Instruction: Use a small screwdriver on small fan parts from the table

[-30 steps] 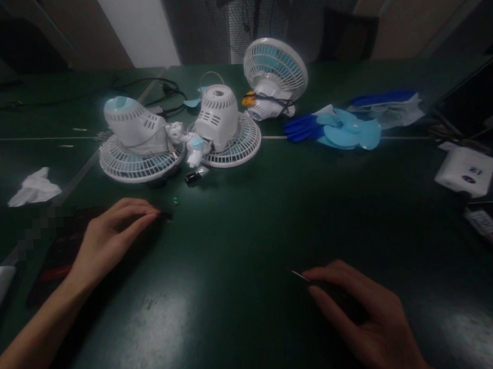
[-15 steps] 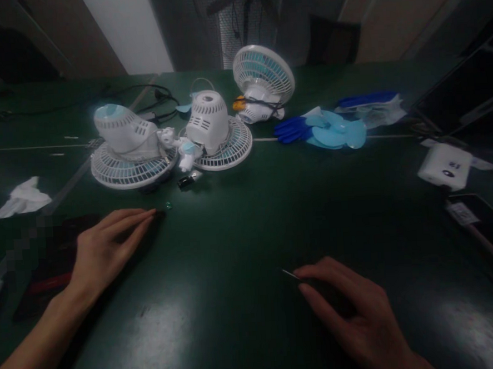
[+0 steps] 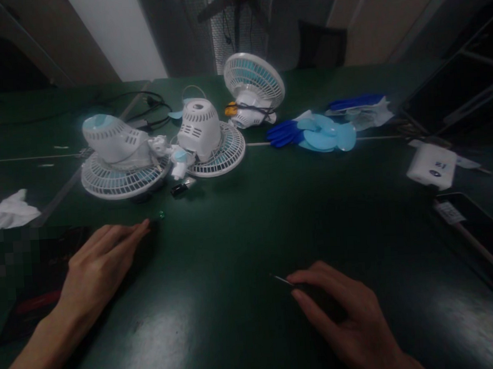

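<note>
My left hand rests low over the table at the left with its fingertips pinched together. What they hold, if anything, is too small to make out. Just beyond those fingertips lies a tiny green shiny piece. My right hand grips a slim screwdriver; its thin metal shaft points left, and the handle is hidden in the palm. Past the left hand, two white fans lie grille-down, a left fan and a middle fan. A small black part sits in front of them.
A third fan leans farther back. Blue gloves and light blue fan blades lie right of it. A white box and a phone-like dark device are at right. White tissue lies at left.
The view has shifted slightly, moving the scene a little left and down. My left fingers look closer together. My right hand keeps its grip on the screwdriver.
</note>
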Available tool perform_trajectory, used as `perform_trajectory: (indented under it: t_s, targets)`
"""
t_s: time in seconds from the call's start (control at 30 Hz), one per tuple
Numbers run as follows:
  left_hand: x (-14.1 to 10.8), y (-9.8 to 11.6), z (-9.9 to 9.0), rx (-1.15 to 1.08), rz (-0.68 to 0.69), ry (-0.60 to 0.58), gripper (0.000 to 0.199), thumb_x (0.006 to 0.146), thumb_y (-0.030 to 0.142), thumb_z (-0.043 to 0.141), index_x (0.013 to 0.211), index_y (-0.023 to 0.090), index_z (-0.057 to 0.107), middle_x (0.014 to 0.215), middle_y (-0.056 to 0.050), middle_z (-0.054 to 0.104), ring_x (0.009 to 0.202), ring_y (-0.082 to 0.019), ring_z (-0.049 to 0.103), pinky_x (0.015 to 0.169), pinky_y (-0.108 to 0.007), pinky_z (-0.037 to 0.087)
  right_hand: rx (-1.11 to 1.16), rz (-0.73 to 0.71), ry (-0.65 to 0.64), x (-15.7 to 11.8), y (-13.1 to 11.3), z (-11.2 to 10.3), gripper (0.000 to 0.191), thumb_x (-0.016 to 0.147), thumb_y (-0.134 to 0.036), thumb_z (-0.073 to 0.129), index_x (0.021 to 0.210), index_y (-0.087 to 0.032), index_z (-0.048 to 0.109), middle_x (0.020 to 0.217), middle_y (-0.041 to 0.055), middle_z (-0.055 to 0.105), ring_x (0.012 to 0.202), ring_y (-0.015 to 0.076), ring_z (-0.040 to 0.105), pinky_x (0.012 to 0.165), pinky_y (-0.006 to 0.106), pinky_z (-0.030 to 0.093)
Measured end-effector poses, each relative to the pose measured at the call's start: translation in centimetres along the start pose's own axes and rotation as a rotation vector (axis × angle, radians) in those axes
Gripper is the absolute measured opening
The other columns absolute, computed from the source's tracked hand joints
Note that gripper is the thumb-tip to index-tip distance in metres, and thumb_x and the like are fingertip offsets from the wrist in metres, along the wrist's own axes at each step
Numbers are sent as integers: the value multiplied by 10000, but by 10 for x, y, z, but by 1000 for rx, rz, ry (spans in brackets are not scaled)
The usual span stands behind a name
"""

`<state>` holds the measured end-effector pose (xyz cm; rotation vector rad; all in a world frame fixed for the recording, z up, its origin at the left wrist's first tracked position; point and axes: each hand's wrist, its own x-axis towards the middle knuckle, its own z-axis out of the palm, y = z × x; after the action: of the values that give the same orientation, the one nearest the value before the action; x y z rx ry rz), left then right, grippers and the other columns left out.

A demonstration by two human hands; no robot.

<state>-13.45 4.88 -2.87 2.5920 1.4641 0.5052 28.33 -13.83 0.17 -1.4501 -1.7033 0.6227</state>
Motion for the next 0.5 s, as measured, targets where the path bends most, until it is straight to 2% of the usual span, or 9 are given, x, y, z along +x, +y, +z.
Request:
perform_trajectory:
  t_s: [0.07, 0.13, 0.23, 0.3, 0.4, 0.5]
  targets:
    - [0, 6, 2, 45, 92, 20, 561, 1007, 268, 576, 1539, 435, 514, 1243, -66, 684, 1090, -301, 659, 1003, -489, 537, -7, 9, -5, 1, 0, 1, 136, 995, -209, 644, 1119, -233, 695, 867, 3, 714, 674, 136, 703, 580, 226, 555]
    - [1, 23, 8, 15, 179, 28, 561, 1008, 237, 600, 1531, 423, 517, 1266, -62, 676, 1085, -267, 666, 975, -438, 558, -16, 14, -6, 1, 0, 2, 125, 998, -218, 645, 1111, -234, 696, 870, 3, 713, 684, 137, 707, 591, 226, 559]
    - [3, 75, 21, -167, 349, 33, 435, 1011, 177, 621, 1421, 322, 621, 1182, -65, 688, 1001, -208, 679, 857, -338, 585, -27, -2, -35, 1, 1, 4, 136, 1004, -219, 642, 1129, -243, 690, 877, 0, 704, 694, 131, 708, 601, 223, 558]
    - [5, 118, 28, -336, 455, -38, 359, 1023, 125, 592, 1354, 250, 654, 1127, -75, 694, 981, -190, 672, 817, -310, 574, -42, -15, -72, -1, 2, 5, 159, 1004, -208, 642, 1152, -245, 684, 893, 5, 700, 705, 131, 709, 609, 227, 556]
    - [9, 169, 32, -583, 441, -206, 240, 1035, 141, 591, 1252, 211, 664, 1094, -73, 689, 980, -174, 659, 825, -291, 565, -63, -43, -110, -5, 5, 5, 191, 997, -184, 644, 1176, -244, 675, 929, 18, 702, 739, 141, 715, 641, 247, 562]
    - [12, 186, 31, -727, 348, -310, 232, 1019, 141, 620, 1230, 235, 635, 1100, -53, 679, 1001, -165, 647, 847, -285, 554, -67, -72, -125, -7, 4, 4, 209, 994, -172, 632, 1186, -246, 669, 925, 22, 697, 737, 146, 709, 640, 262, 554]
